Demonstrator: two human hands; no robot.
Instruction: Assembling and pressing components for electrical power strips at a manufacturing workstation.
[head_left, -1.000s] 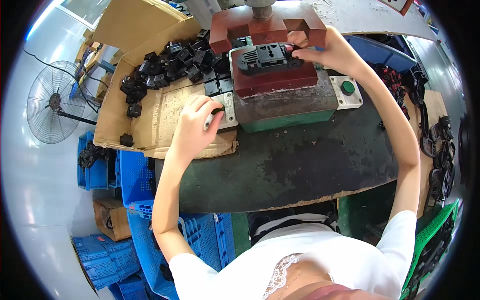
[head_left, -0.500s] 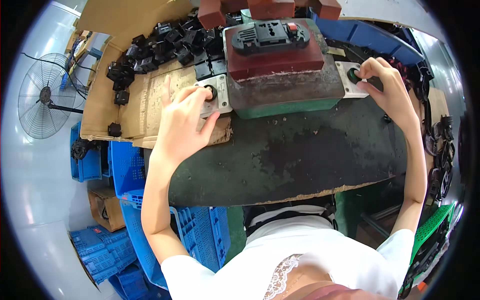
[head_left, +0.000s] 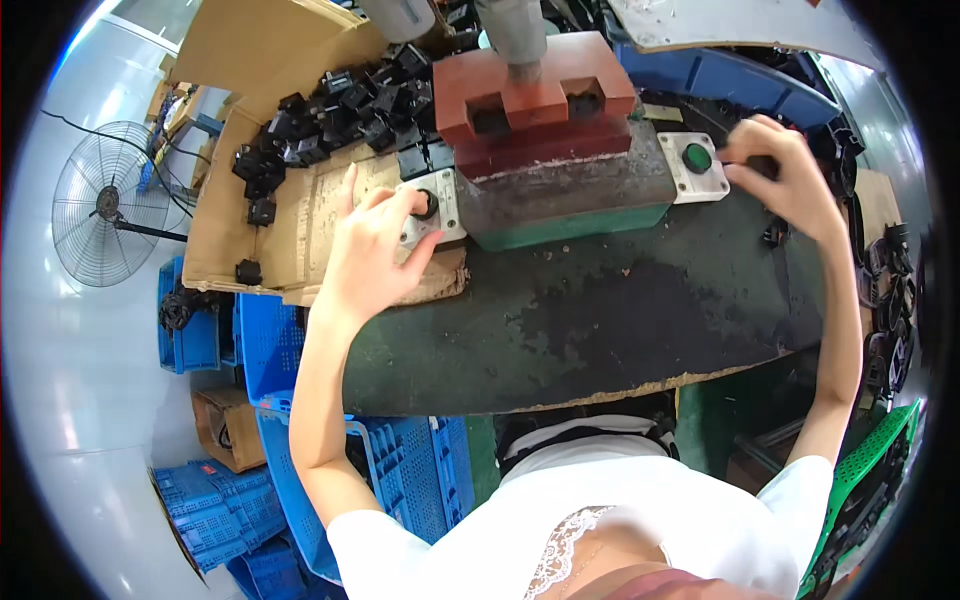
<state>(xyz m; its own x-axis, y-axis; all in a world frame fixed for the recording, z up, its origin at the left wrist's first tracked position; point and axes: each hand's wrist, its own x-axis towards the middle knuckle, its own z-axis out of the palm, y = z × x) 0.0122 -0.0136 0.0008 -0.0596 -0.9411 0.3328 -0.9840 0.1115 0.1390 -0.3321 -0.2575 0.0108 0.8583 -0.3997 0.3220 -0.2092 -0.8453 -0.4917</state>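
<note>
My left hand (head_left: 370, 250) has its fingers spread, with the index fingertip on the dark round push button (head_left: 427, 205) of a pale metal plate (head_left: 447, 213). Just right of the other plate, my right hand (head_left: 785, 180) hovers with bent fingers and thumb apart, off its green push button (head_left: 697, 158). Between the buttons, the red upper press block (head_left: 535, 90) is down over the dark red lower block (head_left: 545, 150). It hides the black socket piece that lay there. The press base (head_left: 570, 195) is grey on top and green along its front.
An open cardboard box (head_left: 225, 200) with many small black parts (head_left: 370, 105) stands at the left. Blue crates (head_left: 400, 470) are below the table edge. A fan (head_left: 108, 203) stands far left; a blue bin (head_left: 720, 80) is behind the right button. Black looped parts (head_left: 880, 290) lie far right.
The red upper block has come down onto the lower block, covering the black socket piece. My right hand has moved right, off the green button; my left finger stays on its button.
</note>
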